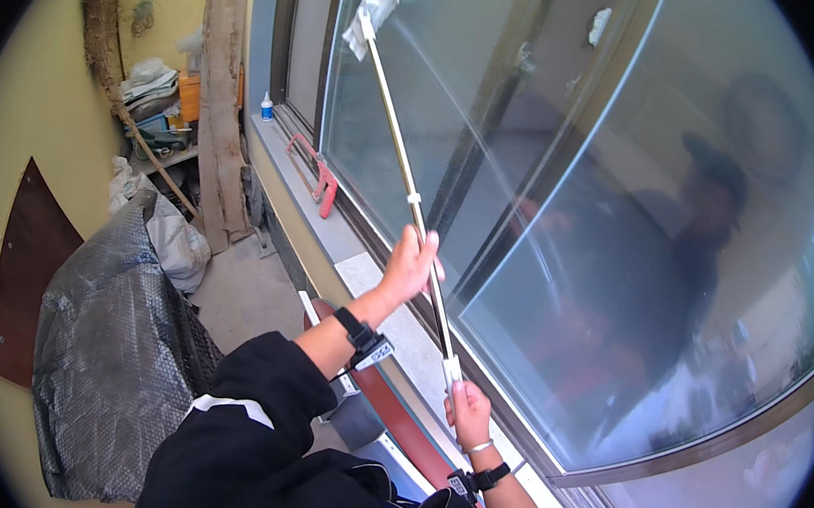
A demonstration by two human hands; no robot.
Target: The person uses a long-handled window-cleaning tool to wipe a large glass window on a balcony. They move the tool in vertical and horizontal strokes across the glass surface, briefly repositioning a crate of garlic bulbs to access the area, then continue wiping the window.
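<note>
My left hand [406, 265] is closed around the middle of a metal telescopic pole [395, 124]. Lower down, my right hand [471, 413] grips the white plastic handle [452, 370] at the pole's near end. At the far end, a white cloth-covered cleaning head [372, 15] lies against the upper left of a sliding window's glass pane [406, 107]. A pale streak runs across the glass from beside the head. Both wrists wear black straps with small devices.
On the window ledge [353, 238] lie a red hacksaw [324, 189] and a small blue-and-white bottle [267, 107]. Below stands a red-topped table [399, 415]. Bubble wrap [119, 344], a white sack [180, 239], wooden boards [226, 104] and a straw broom [102, 26] stand left.
</note>
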